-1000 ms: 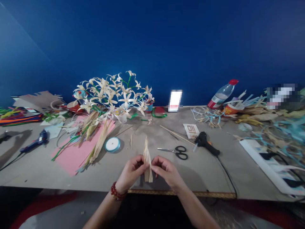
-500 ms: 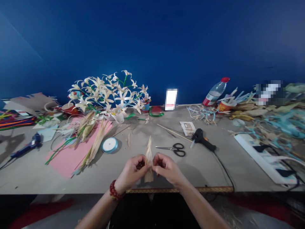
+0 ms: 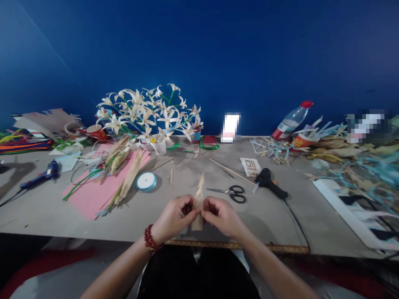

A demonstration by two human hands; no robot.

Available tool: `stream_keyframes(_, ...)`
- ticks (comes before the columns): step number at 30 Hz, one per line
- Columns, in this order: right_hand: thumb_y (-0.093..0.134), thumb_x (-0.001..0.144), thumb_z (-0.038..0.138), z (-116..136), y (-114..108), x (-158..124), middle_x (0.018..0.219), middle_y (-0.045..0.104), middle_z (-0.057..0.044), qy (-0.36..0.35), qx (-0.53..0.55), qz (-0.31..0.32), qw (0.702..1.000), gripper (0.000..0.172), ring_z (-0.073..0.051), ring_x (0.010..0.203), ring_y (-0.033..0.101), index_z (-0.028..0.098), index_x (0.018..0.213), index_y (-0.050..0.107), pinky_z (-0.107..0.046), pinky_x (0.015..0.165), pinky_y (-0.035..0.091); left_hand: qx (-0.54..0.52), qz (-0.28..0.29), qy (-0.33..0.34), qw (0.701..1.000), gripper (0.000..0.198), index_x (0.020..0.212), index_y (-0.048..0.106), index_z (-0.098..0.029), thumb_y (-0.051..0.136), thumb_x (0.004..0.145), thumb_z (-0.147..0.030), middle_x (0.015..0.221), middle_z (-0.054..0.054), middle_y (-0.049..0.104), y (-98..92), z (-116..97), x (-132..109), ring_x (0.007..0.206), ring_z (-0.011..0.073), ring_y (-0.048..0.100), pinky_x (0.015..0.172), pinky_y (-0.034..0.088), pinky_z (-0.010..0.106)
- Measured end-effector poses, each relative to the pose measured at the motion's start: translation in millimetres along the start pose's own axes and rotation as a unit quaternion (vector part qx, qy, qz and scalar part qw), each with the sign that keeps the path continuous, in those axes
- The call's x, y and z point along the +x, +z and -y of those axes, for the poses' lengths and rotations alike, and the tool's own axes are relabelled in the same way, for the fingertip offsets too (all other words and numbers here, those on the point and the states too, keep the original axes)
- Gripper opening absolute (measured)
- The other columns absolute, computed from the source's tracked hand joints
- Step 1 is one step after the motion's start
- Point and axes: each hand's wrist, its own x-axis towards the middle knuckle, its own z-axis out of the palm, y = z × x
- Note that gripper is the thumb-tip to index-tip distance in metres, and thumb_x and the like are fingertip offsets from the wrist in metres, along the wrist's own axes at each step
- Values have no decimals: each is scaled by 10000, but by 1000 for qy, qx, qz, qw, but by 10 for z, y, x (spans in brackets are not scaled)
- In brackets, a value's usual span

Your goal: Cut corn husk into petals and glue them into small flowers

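Note:
A pale, pointed piece of dried corn husk [image 3: 198, 199] stands between my two hands near the table's front edge, its narrow tip pointing away from me. My left hand [image 3: 179, 214], with a red bead bracelet at the wrist, pinches its left side. On the right side, my right hand [image 3: 221, 214] pinches it with thumb and curled fingers. Both thumbs nearly meet on the husk, and some fingers are hidden behind it. Scissors with black handles [image 3: 237, 194] lie closed just beyond my right hand. A spool of light blue ribbon [image 3: 146, 182] is to the left.
Husk flowers [image 3: 140, 112] in white cups stand at the back. Dried husks [image 3: 129, 182] lie on pink paper [image 3: 84, 201]. A black glue gun [image 3: 271, 182] and a power strip [image 3: 336, 207] are on the right, a blue glue gun [image 3: 42, 174] on the left. A bottle [image 3: 289, 122] leans behind.
The view has shifted slightly, so most things on the table sit further right. Both hands keep their pinch on the husk, and the thumbs are closer together over it.

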Motion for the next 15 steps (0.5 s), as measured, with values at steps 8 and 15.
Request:
stream_keyframes(8, 539, 775, 182, -9, -45, 31, 591, 493, 53, -42, -146, -15, 988, 88, -105, 542, 434, 195, 694, 507, -204, 497, 309, 73, -11, 1, 997, 200, 656, 463, -177, 540, 822, -256, 623, -34, 456, 45, 78, 44, 580, 112, 416, 545, 295, 225)
stream_keyframes(15, 525, 813, 240, -12, -153, 104, 638, 637, 8, -69, -329, -105, 936, 80, -156, 596, 580, 211, 754, 572, -229, 550, 355, -13, 58, 14, 998, 151, 678, 486, -172, 513, 823, -206, 651, -23, 479, 31, -50, -85, 609, 111, 446, 556, 323, 211)
